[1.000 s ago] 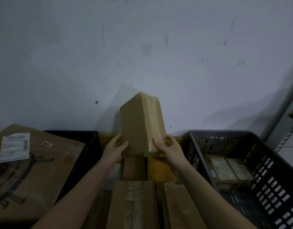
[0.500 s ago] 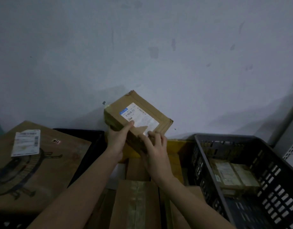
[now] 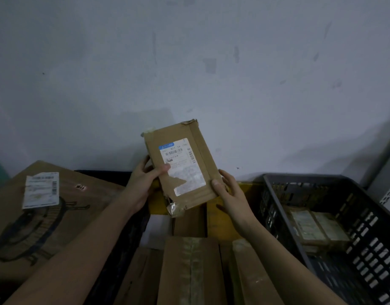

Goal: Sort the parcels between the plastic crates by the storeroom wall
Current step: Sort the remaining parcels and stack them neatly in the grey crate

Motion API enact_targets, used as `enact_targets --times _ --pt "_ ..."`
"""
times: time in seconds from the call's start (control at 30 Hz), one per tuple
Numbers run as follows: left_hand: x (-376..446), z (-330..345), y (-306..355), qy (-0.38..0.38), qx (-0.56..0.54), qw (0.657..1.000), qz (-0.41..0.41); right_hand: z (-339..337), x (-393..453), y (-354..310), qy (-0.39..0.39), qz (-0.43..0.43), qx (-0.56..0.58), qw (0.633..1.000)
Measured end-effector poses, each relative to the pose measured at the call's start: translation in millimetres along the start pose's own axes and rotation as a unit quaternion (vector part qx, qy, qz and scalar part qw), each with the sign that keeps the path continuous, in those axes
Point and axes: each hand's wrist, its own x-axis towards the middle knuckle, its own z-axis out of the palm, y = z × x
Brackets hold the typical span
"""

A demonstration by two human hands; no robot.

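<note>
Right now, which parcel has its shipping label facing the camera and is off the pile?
The small cardboard parcel, held up by the left hand and right hand. The large box also shows a label but lies flat.

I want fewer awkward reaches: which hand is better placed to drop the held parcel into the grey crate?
Probably the right hand: it grips the parcel on the side nearest the grey crate; the left hand is farther.

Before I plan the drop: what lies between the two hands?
Head view: the labelled cardboard parcel, gripped by left hand and right hand.

Two hands [image 3: 143,183] [image 3: 231,194]; three crates [image 3: 321,186]; about nine parcels [image 3: 180,164].
</note>
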Motion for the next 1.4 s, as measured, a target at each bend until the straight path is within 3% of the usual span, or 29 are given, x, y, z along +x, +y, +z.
enact_targets --times 0.3,0.5,0.83,0.97,1.17,1.27,1.4 --pt "-1.1 31.3 -8.0 -0.060 0.063 0.996 -0.001 -10.9 -22.5 3.3 0.049 -0.014 0.046 0.998" --pt "-15.5 61.3 -11.9 -0.137 0.120 0.983 0.017 -41.1 -42.7 8.2 0.092 0.026 0.088 0.992" --pt "-41.6 157.2 -44.9 -0.102 0.260 0.959 0.053 -160.7 -83.6 -5.2 0.151 0.037 0.118 0.981" --pt "-65.2 218.2 -70.7 -0.140 0.320 0.936 0.039 -228.2 -105.1 -0.8 0.221 0.089 0.100 0.966" --pt "-105.1 305.1 -111.9 -0.172 0.443 0.880 0.015 -308.3 -144.6 21.4 0.264 0.195 0.051 0.943" --pt "-122.9 333.9 -135.9 -0.196 0.467 0.862 0.007 -337.1 -159.3 40.8 0.236 0.259 0.006 0.936" --pt "-131.0 347.5 -160.0 -0.141 0.498 0.855 -0.008 -357.2 -167.0 53.2 0.172 0.350 -0.057 0.919"
